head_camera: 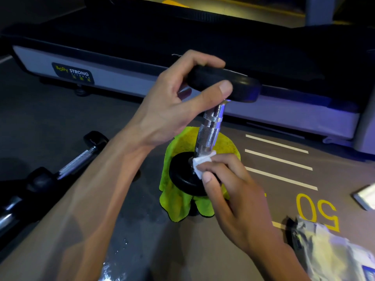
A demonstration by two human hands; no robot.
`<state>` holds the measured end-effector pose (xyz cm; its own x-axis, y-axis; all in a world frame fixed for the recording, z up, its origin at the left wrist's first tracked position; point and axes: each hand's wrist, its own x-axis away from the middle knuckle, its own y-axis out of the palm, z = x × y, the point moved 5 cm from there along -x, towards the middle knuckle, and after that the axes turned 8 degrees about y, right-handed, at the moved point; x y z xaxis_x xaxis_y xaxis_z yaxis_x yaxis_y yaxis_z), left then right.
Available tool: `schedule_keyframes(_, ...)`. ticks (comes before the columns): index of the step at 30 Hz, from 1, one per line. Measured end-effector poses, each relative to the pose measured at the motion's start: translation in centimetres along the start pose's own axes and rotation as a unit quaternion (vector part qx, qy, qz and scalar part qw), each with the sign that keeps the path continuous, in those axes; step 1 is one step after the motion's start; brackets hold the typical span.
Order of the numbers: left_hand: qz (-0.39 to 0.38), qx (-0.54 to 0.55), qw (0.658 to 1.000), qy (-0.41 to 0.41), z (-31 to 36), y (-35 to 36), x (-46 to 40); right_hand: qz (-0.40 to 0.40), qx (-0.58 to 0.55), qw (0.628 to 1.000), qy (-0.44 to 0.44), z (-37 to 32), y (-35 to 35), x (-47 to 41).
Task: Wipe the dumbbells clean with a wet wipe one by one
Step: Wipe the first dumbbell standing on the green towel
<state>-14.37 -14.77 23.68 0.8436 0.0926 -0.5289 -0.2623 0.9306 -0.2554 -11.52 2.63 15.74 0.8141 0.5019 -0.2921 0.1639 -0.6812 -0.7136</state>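
A dumbbell [210,128] with black round heads and a knurled chrome handle stands on end, slightly tilted, on a lime-green cloth [178,201] on the floor. My left hand [172,102] grips its upper head from the left, thumb under the rim and fingers over the top. My right hand [225,185] pinches a small white wet wipe [199,164] against the base of the handle where it meets the lower head.
Two more dumbbells lie on the floor at the left, one [77,159] with a chrome handle, another [10,211] at the frame edge. A treadmill base [125,78] runs across the back. Wipe packets [328,250] lie at the lower right near yellow floor numbers.
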Motion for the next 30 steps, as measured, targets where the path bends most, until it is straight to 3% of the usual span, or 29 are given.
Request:
schedule_keyframes(9, 0.019, 0.004, 1.0, -0.005, 0.3, 0.2, 0.0, -0.01, -0.024, 1.0, -0.005, 1.0, -0.6, 0.9)
schedule_keyframes(14, 0.024, 0.009, 1.0, -0.003, 0.4, 0.3, 0.0, 0.006, 0.057, 0.998, -0.027, -1.0, 0.5, 0.4)
schedule_keyframes(22, 0.021, 0.073, 0.997, -0.002, 0.2, -0.3, 0.5, 0.032, -0.115, 0.991, 0.067, 1.0, 0.2, 0.5)
schedule_keyframes(30, 0.025, 0.103, 0.994, -0.01, -0.1, -0.2, 0.1, 0.001, -0.073, 0.997, 0.034, 0.1, 0.9, 1.0)
